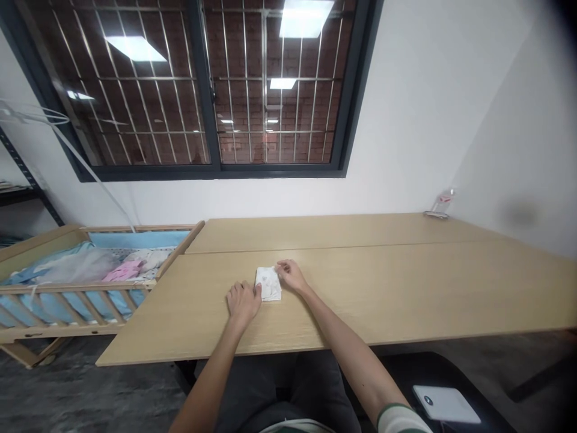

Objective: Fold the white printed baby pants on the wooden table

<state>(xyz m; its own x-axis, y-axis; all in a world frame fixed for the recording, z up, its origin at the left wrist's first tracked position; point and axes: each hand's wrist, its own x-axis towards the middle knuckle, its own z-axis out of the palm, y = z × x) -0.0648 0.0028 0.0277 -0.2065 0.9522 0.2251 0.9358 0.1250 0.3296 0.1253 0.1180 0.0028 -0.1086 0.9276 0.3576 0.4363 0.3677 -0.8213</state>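
Note:
A small white folded pad (268,284), soft-looking and with faint marks on its face, lies flat on the wooden table (383,288). It could be cloth or a diaper; I cannot tell which. My left hand (244,299) rests palm down at its left side, fingers apart on the tabletop and thumb touching the pad's left edge. At the upper right corner, my right hand (291,276) has thumb and fingers pinched together on the pad's edge.
A wooden crib (108,287) with blue lining and bedding adjoins the table's left end. A clear bottle (444,201) stands at the far right corner by the wall. A white phone-like device (446,403) lies on a black seat at lower right. A barred window is ahead.

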